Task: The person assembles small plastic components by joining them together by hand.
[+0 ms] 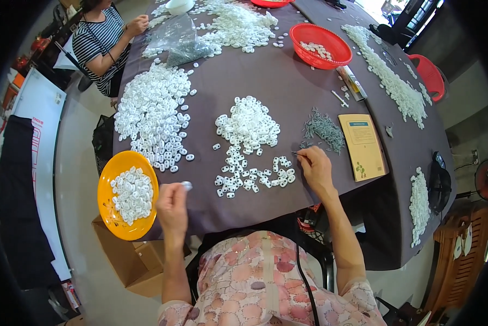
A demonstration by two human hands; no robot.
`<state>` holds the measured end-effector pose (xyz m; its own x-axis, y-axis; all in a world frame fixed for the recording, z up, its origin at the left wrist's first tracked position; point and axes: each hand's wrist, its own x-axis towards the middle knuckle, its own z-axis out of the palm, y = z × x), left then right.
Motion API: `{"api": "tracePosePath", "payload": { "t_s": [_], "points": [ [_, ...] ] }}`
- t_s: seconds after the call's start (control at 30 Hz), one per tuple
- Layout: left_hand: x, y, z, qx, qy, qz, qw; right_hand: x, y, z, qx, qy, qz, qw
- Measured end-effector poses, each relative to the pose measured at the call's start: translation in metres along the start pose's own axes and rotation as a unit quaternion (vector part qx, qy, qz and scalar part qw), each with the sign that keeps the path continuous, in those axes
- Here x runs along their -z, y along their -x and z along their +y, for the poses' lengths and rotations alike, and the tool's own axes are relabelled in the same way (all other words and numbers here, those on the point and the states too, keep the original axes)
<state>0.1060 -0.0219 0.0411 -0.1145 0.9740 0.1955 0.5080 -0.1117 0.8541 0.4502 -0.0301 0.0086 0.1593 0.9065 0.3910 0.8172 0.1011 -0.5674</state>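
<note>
My left hand (171, 209) is closed in a pinch on a white oval plastic piece (187, 185), just right of an orange plate (106, 204) that bears more white ovals. My right hand (316, 168) pinches a small thin grey piece (296, 154) by one end, close to a heap of small grey pieces (324, 130) that look like screws or pins. Between the hands lie scattered small white two-holed pieces (250, 182), below a denser heap of the same kind (248, 122). A large pile of white oval pieces (152, 106) is at the left.
A yellow booklet (368, 155) lies right of the grey heap, with a long narrow box (351, 81) above it. Farther back stand a red basket (331, 57) with white pieces and a clear plastic bag (187, 46). Another person (100, 41) sits at the far left.
</note>
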Motion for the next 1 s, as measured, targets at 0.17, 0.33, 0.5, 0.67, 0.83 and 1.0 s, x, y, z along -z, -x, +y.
{"api": "tracePosePath", "payload": {
  "t_s": [0.17,0.33,0.5,0.67,0.83,1.0],
  "points": [
    [0.062,-0.019,-0.043,0.056,-0.035,0.128,0.990,-0.008,-0.014,-0.006,0.062,0.070,0.003,0.996],
    [0.088,-0.022,-0.083,0.027,-0.146,0.147,0.978,-0.017,-0.010,0.002,0.084,0.118,-0.015,0.989],
    [0.090,-0.020,-0.103,0.069,-0.169,0.127,0.975,-0.016,-0.012,0.005,0.119,0.133,-0.033,0.983],
    [0.086,-0.020,-0.095,0.092,-0.154,0.139,0.974,-0.013,-0.008,0.004,0.139,0.106,-0.013,0.985],
    [0.089,-0.020,-0.091,0.087,-0.157,0.159,0.971,-0.005,-0.002,-0.009,0.069,0.027,-0.016,0.997],
    [0.082,-0.019,-0.071,-0.002,-0.264,0.195,0.945,0.001,0.001,-0.010,0.083,-0.033,0.001,0.996]
  ]
}}
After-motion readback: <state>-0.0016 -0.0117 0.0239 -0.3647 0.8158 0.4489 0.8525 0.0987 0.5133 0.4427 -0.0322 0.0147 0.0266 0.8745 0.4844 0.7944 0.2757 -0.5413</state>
